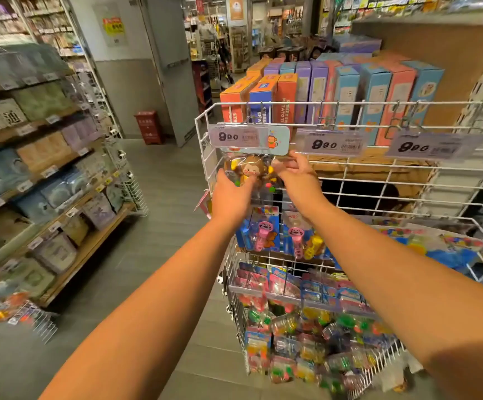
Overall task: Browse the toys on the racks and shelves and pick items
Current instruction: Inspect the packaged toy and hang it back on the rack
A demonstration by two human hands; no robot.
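Observation:
A monkey toy in a clear bag with a light blue header card hangs at the top left of a white wire rack. My left hand holds the bag from below on its left side. My right hand grips the bag's right edge, fingers reaching up to the card. Below hang blue carded toys with pink parts. Lower hooks carry bags of coloured toys.
Price tags reading 9.90 line the rack's top. Upright coloured boxes stand behind it. Shelves with packaged goods run along the left. A red bin stands by the far wall. Grey floor lies between.

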